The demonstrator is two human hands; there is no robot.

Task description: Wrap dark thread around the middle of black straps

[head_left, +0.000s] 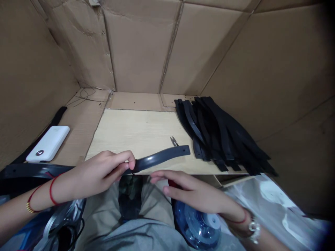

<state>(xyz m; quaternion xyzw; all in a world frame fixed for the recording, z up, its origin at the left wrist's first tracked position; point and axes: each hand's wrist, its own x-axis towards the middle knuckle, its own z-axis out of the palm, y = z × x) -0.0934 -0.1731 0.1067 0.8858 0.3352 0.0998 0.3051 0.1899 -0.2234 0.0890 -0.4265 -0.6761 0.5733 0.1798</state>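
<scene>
My left hand [112, 170] pinches a black rubber-like strip [162, 157] near its left part, fingers closed around it. The strip's free end, with a small hole in it, points right over the board. A dark bit hangs below my fingertips, too small to name. Below the strip, my right hand [180, 186] is apart from it, thumb and fingers spread with nothing between them. Small thread snips [174, 141] lie on the board just behind the strip. A pile of similar black strips [217, 132] rests at the right of the board.
Cardboard walls [141, 48] enclose the pale wooden board [125, 129]. A white power bank [48, 143] lies at the left beside another black strip [56, 116]. More dark strips [34, 170] lie at the left front. A blue water bottle [197, 225] stands below the board's edge.
</scene>
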